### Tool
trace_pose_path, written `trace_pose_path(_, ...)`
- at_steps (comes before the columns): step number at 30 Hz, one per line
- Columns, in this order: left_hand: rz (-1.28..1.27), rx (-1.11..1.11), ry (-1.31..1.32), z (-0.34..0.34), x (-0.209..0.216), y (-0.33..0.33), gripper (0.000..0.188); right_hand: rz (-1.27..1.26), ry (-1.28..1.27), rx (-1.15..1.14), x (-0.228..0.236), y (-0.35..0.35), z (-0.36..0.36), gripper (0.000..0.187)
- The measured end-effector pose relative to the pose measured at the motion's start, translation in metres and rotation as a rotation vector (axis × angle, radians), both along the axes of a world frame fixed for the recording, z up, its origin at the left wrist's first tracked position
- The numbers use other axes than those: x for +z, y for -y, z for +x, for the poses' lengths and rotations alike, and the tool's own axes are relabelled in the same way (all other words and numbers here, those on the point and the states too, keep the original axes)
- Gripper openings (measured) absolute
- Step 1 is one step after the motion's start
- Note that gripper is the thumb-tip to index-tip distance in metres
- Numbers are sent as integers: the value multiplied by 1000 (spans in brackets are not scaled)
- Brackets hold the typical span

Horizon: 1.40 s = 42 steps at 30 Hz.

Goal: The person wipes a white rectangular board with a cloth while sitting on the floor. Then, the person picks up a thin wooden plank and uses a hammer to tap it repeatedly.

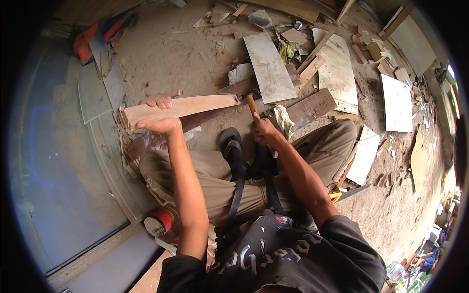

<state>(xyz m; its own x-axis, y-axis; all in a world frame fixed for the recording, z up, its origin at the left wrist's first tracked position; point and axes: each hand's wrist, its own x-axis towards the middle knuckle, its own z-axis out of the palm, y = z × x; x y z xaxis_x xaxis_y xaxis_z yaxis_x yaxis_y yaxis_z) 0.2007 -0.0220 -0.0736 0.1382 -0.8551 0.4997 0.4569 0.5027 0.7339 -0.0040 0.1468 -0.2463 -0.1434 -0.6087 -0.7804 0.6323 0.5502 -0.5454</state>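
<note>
My left hand [163, 126] is wrapped around a long pale wooden board [190, 106], its thumb along the near side and fingertips showing over the far edge. The board tapers toward its right end, which lies by a dark timber plank [239, 89]. In my right hand [265, 130] is a wooden-handled hammer [251, 103], gripped low on the handle. Its dark head is near the board's right tip; I cannot tell whether they touch. A crumpled cream cloth [280, 121] lies just right of my right hand.
Dirty white panels [270, 67] and wood offcuts [309, 72] litter the ground ahead and right. Glass-like sheets [95, 97] stand at the left. A red-banded can [161, 220] is by my left knee; a saw-like tool with an orange handle [335, 196] lies by my right leg.
</note>
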Motion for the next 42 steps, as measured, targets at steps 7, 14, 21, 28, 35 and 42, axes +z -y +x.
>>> trace_pose_path(7, -16, -29, -34, 5, -2, 2, 82, 44, -60, 131, 13, 2, 2, 53)
trace_pose_path(14, 5, 4, 2, 0, 5, -2, 81, 86, 27, 152, 22, -2, 0, 55)
trace_pose_path(21, 21, -1, -27, 15, 0, 8, 82, -40, 163, -122, -17, 2, 7, 53)
trace_pose_path(28, 124, 97, -76, 48, -11, 17, 86, -137, 445, 29, -3, 7, 14, 41)
trace_pose_path(35, 143, 131, -57, 50, -11, 14, 85, -95, 403, -54, 7, 8, 16, 41)
trace_pose_path(42, 110, 131, -55, 47, -8, 15, 84, -146, 408, -42, -10, 9, 13, 44)
